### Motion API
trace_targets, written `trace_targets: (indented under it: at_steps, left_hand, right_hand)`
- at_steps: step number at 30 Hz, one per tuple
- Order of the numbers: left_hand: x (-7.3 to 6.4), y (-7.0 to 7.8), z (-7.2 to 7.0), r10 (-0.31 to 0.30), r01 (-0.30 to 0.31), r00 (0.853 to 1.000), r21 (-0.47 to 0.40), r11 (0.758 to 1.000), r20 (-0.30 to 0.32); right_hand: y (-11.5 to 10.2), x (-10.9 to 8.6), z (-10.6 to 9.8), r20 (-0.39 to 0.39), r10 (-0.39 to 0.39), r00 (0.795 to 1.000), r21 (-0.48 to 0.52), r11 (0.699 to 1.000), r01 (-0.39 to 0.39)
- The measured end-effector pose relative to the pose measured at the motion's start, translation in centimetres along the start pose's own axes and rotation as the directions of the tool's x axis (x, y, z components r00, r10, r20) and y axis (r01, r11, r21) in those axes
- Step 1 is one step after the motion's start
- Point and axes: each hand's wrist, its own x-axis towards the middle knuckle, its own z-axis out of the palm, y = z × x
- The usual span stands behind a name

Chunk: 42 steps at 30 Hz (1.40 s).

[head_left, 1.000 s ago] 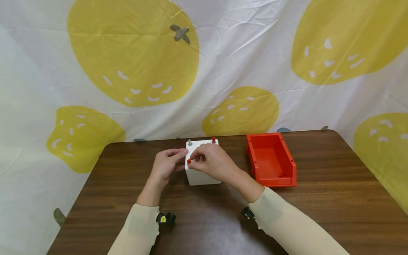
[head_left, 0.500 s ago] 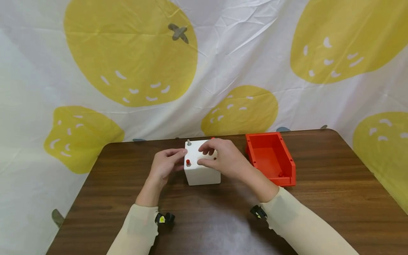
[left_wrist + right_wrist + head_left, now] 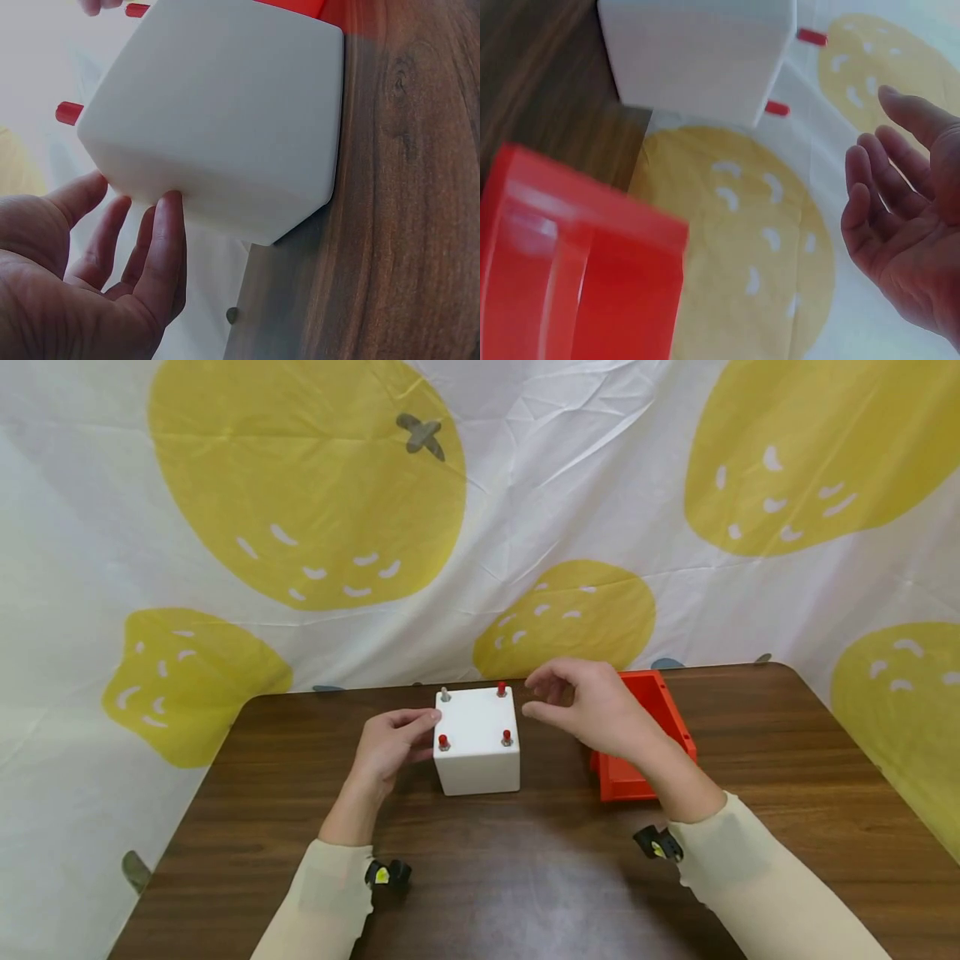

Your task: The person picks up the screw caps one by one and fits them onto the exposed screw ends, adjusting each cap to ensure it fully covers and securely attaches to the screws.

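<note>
A white box [image 3: 476, 720] stands on the table with a metal post near each top corner. Red caps sit on the near left post [image 3: 443, 742], the near right post [image 3: 507, 737] and the far right post [image 3: 502, 689]. The far left post [image 3: 445, 695] is bare metal. My left hand [image 3: 390, 748] touches the box's left side with fairly straight fingertips, also plain in the left wrist view. Between the box and the red bin [image 3: 628, 788], my right hand [image 3: 600, 706] hovers with loosely bent fingers and holds nothing. It partly hides the bin.
The dark wood table [image 3: 480, 885] has its far edge just behind the box. A white cloth with yellow fruit prints [image 3: 562, 618] hangs behind it. In the right wrist view, the bin's red wall [image 3: 592, 199] is near the camera.
My right hand has let go of the red cap at the near left post and moved right, past the box to the bin. My left hand has stayed against the box.
</note>
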Motion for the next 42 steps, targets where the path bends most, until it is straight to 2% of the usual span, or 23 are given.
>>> trace_targets:
  at_steps: [9,15,20,25,30,34,37,42]
  left_hand:
    - [0.0,0.0,-0.1,0.000,0.000,1.000,-0.005,1.000,-0.001]
    - [-0.1,0.0,-0.1,0.003,-0.003,1.000,-0.015,1.000,-0.002]
    - [-0.1,0.1,0.0,0.004,-0.004,1.000,-0.019,1.000,0.000]
    - [-0.1,0.1,0.0,0.011,-0.011,1.000,-0.011,1.000,-0.004]
    - [0.1,0.0,0.0,0.020,-0.020,1.000,-0.027,0.999,0.004]
    - [0.1,0.0,0.1,0.022,-0.022,1.000,-0.028,0.999,0.003]
    - [-0.1,0.0,0.1,0.022,-0.022,1.000,-0.030,0.999,0.002]
    - [-0.1,0.0,0.1,0.024,-0.024,1.000,-0.037,0.999,0.001]
  right_hand:
    - [1.6,-1.1,-2.9,0.065,0.087,0.994,-0.121,0.990,-0.078]
    - [3.2,-1.5,-4.7,0.144,0.090,0.986,-0.236,0.970,-0.054]
    - [4.6,-1.6,-5.7,0.235,0.096,0.967,-0.327,0.945,-0.015]
    - [5.5,-1.8,-6.0,0.334,0.162,0.928,-0.383,0.924,-0.023]
    - [6.3,-1.8,-5.8,0.448,0.248,0.859,-0.440,0.898,-0.030]
    - [6.6,-1.8,-5.3,0.492,0.335,0.804,-0.507,0.861,-0.048]
    - [6.9,-1.8,-4.8,0.496,0.385,0.778,-0.548,0.834,-0.064]
    - [7.4,-2.2,-4.0,0.529,0.385,0.756,-0.587,0.809,-0.001]
